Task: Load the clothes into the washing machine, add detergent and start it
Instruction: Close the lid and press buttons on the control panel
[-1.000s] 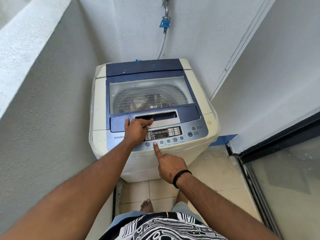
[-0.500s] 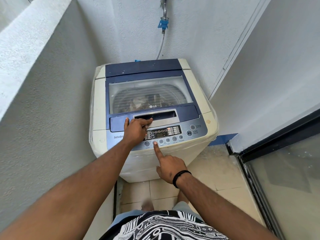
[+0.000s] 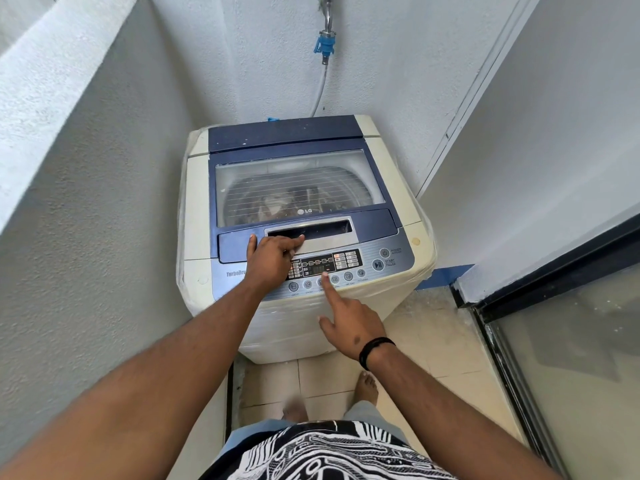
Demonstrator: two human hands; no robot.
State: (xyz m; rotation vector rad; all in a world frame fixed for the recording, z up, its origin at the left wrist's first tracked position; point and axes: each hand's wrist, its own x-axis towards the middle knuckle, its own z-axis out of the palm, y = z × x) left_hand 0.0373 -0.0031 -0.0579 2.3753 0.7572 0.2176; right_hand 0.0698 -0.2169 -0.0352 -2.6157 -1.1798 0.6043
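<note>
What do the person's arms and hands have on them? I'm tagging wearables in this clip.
Both forearms are bare, with no sleeves in view. The right hand has a thin black band at its wrist. The left hand wears nothing visible: no ring, watch or glove.

The washing machine [image 3: 304,237] has a smooth plastic body, cream and a little yellowed, with a glossy dark blue top. Its lid [image 3: 298,183] has a clear plastic window, somewhat cloudy. The control panel [image 3: 367,261] looks like brushed silver plastic. The walls [image 3: 104,202] are rough white plaster, matt. The floor [image 3: 426,337] is of smooth beige tiles. The tap [image 3: 327,15] is shiny metal.
</note>
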